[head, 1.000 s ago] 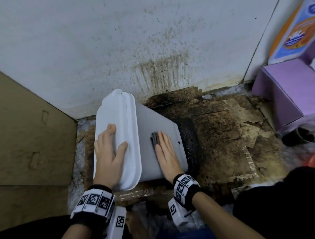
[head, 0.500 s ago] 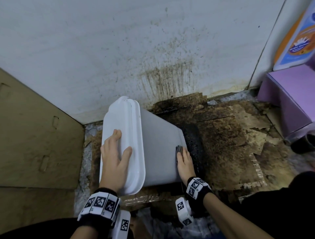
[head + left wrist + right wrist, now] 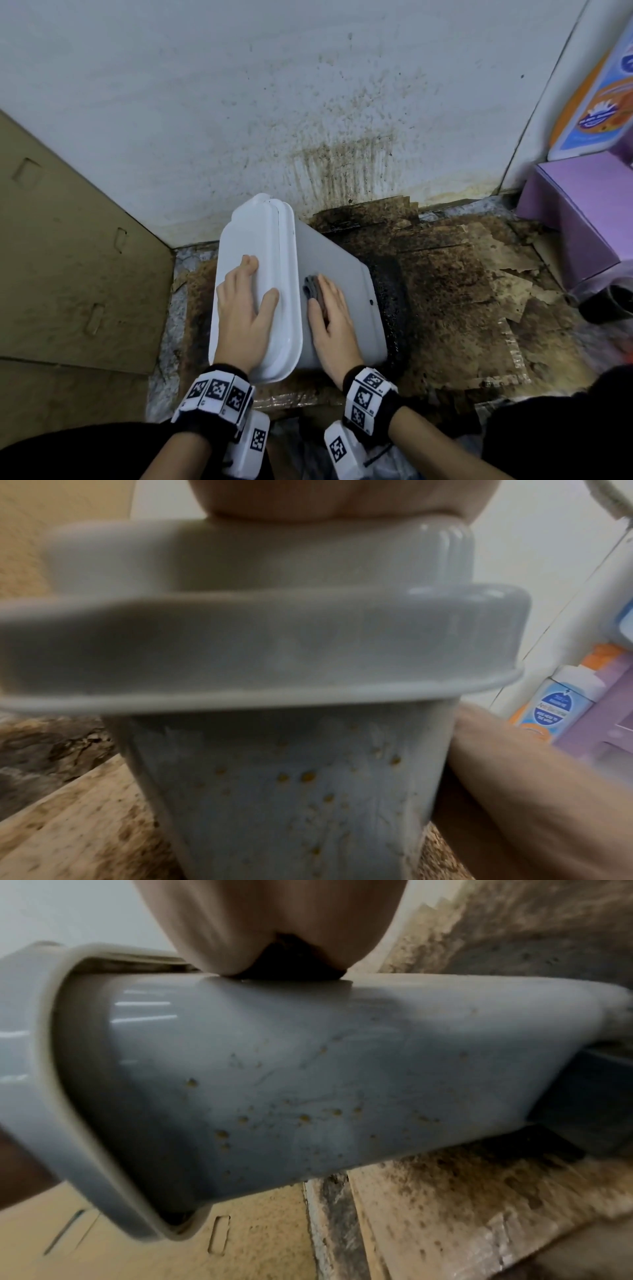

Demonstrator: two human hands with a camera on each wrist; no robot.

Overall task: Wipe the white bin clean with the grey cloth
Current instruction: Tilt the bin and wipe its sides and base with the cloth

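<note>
The white bin (image 3: 339, 270) lies on its side on the stained floor, its lid end (image 3: 253, 240) pointing left. My left hand (image 3: 241, 308) rests flat on the lid with straight fingers and steadies it. My right hand (image 3: 330, 315) presses the folded grey cloth (image 3: 312, 287) flat against the bin's upper side, close to the lid rim; only the cloth's edge shows past my fingers. The near side of the white bin (image 3: 342, 1083) carries brown specks, also plain on the white bin (image 3: 301, 791) in the left wrist view. The grey cloth (image 3: 294, 964) shows dark under my palm.
A dirty white wall (image 3: 308, 120) stands just behind the bin. Flat cardboard (image 3: 68, 257) leans at the left. Torn, dark-stained cardboard (image 3: 462, 291) covers the floor to the right. A purple box (image 3: 582, 212) and a bottle (image 3: 555, 704) stand at the far right.
My right hand has slid the cloth from the bin's right, bottom end back left toward the lid rim. The left hand has stayed on the lid.
</note>
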